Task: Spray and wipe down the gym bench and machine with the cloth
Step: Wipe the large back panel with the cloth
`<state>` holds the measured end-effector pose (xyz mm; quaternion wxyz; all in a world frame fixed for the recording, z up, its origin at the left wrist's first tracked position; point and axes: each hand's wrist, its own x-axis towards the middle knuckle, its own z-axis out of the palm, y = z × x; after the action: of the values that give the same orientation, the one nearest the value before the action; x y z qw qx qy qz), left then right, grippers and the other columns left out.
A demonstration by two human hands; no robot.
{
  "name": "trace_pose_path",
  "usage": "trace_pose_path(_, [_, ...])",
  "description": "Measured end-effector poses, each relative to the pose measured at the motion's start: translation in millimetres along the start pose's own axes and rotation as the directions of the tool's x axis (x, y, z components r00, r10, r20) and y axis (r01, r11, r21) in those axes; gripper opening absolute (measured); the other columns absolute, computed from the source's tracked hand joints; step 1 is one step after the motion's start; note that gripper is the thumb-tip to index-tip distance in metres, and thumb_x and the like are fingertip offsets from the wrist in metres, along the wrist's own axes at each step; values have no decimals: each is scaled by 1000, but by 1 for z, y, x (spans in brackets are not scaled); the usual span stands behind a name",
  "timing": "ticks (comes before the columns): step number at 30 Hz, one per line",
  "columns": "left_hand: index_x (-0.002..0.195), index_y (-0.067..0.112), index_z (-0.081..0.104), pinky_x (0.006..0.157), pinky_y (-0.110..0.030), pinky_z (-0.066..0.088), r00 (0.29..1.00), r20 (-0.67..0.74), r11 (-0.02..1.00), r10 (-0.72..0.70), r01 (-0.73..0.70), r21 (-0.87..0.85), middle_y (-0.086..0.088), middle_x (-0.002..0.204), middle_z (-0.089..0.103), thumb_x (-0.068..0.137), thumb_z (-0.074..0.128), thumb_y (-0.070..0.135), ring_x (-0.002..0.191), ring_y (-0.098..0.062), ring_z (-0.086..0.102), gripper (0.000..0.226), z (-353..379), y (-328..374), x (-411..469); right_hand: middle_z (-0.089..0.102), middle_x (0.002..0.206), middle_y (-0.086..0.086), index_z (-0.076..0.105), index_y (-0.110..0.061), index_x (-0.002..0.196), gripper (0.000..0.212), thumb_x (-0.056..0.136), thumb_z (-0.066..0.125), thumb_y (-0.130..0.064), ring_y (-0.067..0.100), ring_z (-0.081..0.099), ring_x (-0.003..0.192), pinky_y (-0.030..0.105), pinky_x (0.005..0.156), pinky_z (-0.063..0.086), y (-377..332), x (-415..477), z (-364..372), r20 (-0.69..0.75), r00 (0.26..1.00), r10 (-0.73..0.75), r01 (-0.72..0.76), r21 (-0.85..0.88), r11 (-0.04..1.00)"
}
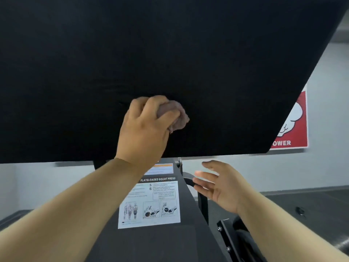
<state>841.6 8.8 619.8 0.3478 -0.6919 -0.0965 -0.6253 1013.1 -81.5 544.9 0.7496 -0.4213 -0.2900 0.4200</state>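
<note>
A bunched cloth (178, 118) is gripped in the left hand (145, 127) and pressed against the black footplate (188, 53), whose unwiped surface stretches up and rightward. The right hand (221, 186) is held loosely spread below, empty.

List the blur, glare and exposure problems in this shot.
Head view: the right hand is motion-blurred at the fingers; the black pad reads as near-featureless dark; small print on the instruction label is too soft to read, its heading legible; the left hand and cloth are fairly sharp.
</note>
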Motion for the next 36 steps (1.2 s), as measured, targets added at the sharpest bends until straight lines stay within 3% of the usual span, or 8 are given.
trace_pose_path(4, [117, 27, 64, 91, -45, 47, 953, 206, 971, 223, -236, 41, 0, 121, 61, 92, 50, 20, 110, -25, 50, 29, 36, -27, -21, 70, 106, 12, 58, -6, 79, 19, 92, 44, -2, 28, 62, 112, 44, 108, 42, 2, 20, 9, 72, 990, -120, 88, 345, 934])
trace_pose_path(8, [101, 24, 71, 83, -36, 41, 883, 248, 879, 399, -445, 170, -2, 109, 67, 83, 67, 11, 99, -24, 51, 23, 35, -42, -57, 67, 86, 8, 59, -8, 75, 23, 84, 39, 0, 28, 64, 95, 41, 101, 48, 3, 26, 18, 174, 965, -195, 75, 530, 844])
trace_pose_path(11, [99, 24, 68, 78, -37, 45, 871, 283, 885, 402, -449, 124, -3, 107, 66, 86, 58, 8, 94, -25, 57, 22, 19, -39, -65, 69, 91, 9, 59, -7, 78, 27, 81, 34, 3, 26, 69, 92, 38, 92, 52, 2, 27, 14, 211, 954, -213, 83, 499, 862])
trace_pose_path(16, [109, 21, 65, 86, -45, 46, 958, 43, 948, 282, -285, 139, -7, 118, 57, 100, 47, 19, 101, -32, 53, 20, 0, -36, -12, 70, 91, 7, 57, -9, 68, 34, 82, 30, 6, 24, 70, 91, 38, 87, 51, 8, 31, 11, 213, 951, -222, 85, 511, 856])
trace_pose_path(20, [113, 22, 58, 84, -44, 41, 937, 127, 908, 327, -348, 234, -6, 118, 51, 93, 56, 15, 102, -32, 50, 22, 15, -58, -42, 71, 100, 8, 61, -9, 84, 35, 82, 30, 6, 25, 69, 102, 37, 88, 51, 10, 32, 8, 236, 942, -240, 92, 504, 859])
trace_pose_path(24, [110, 21, 56, 79, -40, 40, 913, 248, 905, 324, -375, 200, -7, 110, 59, 90, 53, 12, 97, -31, 51, 23, 11, -48, -65, 69, 103, 7, 57, -9, 82, 32, 80, 29, 6, 25, 65, 108, 37, 89, 51, 7, 32, 5, 247, 944, -217, 82, 463, 883])
trace_pose_path(29, [111, 25, 70, 84, -41, 43, 915, 93, 915, 392, -398, 60, -6, 120, 65, 90, 49, 7, 106, -28, 48, 35, 18, 14, -6, 69, 80, 7, 58, -9, 62, 38, 81, 28, 4, 27, 63, 100, 41, 91, 51, 8, 30, 7, 202, 960, -195, 63, 523, 850])
trace_pose_path(36, [112, 25, 70, 91, -37, 37, 829, 175, 818, 532, -556, 148, 1, 119, 67, 92, 44, 8, 113, -22, 48, 37, 68, 18, -22, 62, 117, 14, 56, -7, 104, 40, 69, 37, -13, 30, 59, 117, 46, 102, 44, 10, 38, -2, 272, 942, -196, -10, 605, 796])
